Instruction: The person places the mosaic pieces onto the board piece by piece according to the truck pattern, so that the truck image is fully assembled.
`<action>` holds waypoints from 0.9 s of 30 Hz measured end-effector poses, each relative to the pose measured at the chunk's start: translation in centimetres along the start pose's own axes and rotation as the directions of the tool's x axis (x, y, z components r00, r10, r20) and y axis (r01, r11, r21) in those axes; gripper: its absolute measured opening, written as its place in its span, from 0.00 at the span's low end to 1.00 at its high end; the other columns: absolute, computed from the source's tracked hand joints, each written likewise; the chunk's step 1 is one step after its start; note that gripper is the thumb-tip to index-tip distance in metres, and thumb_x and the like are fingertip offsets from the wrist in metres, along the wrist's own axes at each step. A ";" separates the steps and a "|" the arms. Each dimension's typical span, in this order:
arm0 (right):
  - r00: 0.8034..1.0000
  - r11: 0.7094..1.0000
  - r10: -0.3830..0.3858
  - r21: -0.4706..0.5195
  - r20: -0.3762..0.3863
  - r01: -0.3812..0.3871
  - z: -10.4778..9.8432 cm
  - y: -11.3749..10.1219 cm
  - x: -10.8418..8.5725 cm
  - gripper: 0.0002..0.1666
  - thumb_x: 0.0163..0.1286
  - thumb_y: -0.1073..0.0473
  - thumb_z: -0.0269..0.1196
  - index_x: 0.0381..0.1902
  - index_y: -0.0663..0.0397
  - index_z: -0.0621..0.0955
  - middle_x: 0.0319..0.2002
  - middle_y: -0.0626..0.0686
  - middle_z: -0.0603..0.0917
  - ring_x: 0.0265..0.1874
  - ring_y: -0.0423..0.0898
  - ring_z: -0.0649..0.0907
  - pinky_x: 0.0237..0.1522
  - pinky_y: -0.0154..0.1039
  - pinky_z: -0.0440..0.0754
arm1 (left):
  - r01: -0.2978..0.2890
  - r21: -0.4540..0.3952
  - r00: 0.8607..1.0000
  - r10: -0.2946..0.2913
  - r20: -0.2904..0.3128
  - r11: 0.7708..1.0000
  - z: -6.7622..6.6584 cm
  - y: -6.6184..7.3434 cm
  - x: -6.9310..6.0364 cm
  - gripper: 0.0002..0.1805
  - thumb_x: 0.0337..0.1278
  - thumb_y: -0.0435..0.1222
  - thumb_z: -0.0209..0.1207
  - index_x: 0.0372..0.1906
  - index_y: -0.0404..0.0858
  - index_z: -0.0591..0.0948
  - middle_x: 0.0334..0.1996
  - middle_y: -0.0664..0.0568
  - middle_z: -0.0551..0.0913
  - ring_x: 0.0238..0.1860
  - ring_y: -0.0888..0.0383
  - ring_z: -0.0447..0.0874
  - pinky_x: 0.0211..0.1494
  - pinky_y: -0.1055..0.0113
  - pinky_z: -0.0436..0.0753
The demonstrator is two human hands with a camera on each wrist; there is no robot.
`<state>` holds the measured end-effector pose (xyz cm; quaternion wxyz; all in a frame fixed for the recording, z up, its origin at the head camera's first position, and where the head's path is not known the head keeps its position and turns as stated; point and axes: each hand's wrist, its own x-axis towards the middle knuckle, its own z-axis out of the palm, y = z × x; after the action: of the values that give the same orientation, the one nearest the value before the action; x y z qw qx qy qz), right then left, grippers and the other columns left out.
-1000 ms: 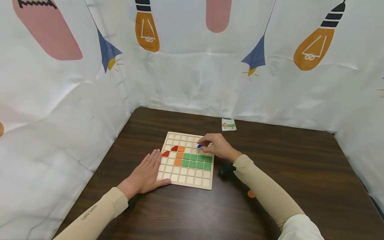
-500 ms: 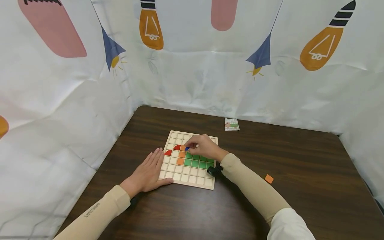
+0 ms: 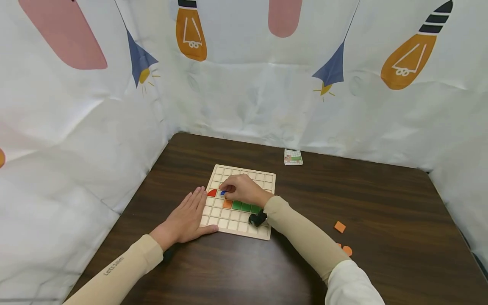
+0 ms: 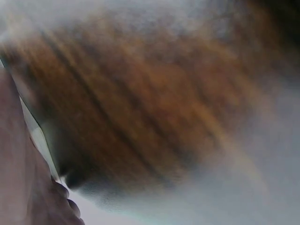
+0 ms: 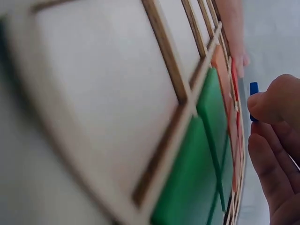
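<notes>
A wooden grid board (image 3: 223,221) lies on the dark table, with flat coloured pieces in some cells. My right hand (image 3: 244,189) is over its upper left part, pinching a small blue piece (image 5: 253,89) between thumb and fingertips. Left of these fingers a red curved piece (image 3: 212,193) shows; an orange square (image 3: 227,204) and a row of green squares (image 3: 245,207) show below. The right hand hides other pieces. With fingers extended, my left hand (image 3: 185,218) rests along the board's left edge, thumb by its lower corner. The left wrist view is mostly blurred tabletop.
On the table to the right lie an orange square tile (image 3: 340,227) and an orange round piece (image 3: 347,250); the right sleeve partly covers another orange bit. A small printed grid card (image 3: 293,157) lies near the back edge. A patterned white curtain (image 3: 248,106) hangs behind.
My right hand has moved left across the board with the blue piece, from the right side to near the red pieces. The left hand has stayed at the board's edge.
</notes>
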<state>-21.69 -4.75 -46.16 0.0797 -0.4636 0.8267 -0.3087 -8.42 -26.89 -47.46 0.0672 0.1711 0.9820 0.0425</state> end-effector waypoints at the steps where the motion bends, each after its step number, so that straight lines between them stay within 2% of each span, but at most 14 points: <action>1: 1.000 1.000 0.000 -0.003 0.000 0.000 0.1 -0.2 0.2 0.14 0.69 0.61 0.68 0.52 0.51 0.89 0.46 0.49 0.91 0.42 0.39 0.88 0.47 0.27 0.85 | -0.003 -0.001 1.000 0.003 -0.008 1.000 -0.1 0.0 -0.1 0.63 0.63 0.74 0.48 0.81 0.26 0.53 0.83 0.33 0.50 0.85 0.38 0.47 0.86 0.42 0.56; 9: 1.000 0.999 0.023 -0.034 0.020 -0.022 0.6 -0.6 1.2 0.12 0.69 0.61 0.69 0.49 0.52 0.90 0.44 0.49 0.91 0.39 0.39 0.87 0.45 0.28 0.85 | -0.034 -0.020 0.998 0.033 -0.050 0.999 0.0 -0.2 -0.2 0.64 0.62 0.75 0.48 0.80 0.24 0.55 0.82 0.31 0.52 0.84 0.35 0.50 0.83 0.39 0.58; 16: 0.997 0.998 0.046 -0.040 0.057 -0.044 1.0 -0.8 1.6 0.13 0.70 0.61 0.69 0.51 0.52 0.89 0.45 0.49 0.91 0.41 0.40 0.87 0.45 0.27 0.84 | -0.010 -0.002 1.000 0.010 -0.006 1.000 -0.2 -0.3 -0.2 0.62 0.64 0.74 0.48 0.81 0.26 0.53 0.83 0.33 0.50 0.85 0.38 0.48 0.85 0.42 0.56; 27: 0.998 0.999 0.029 -0.037 0.056 -0.027 0.5 -0.9 1.5 0.14 0.69 0.61 0.68 0.52 0.52 0.89 0.45 0.49 0.91 0.41 0.38 0.87 0.47 0.27 0.84 | -0.007 -0.007 1.000 0.007 -0.006 1.000 -0.5 -0.1 -0.4 0.62 0.64 0.73 0.49 0.81 0.25 0.53 0.83 0.32 0.51 0.85 0.36 0.48 0.85 0.41 0.56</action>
<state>-21.65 -6.54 -45.79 0.0988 -0.4619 0.8359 -0.2796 -8.16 -27.14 -46.95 0.0650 0.1741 0.9815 0.0467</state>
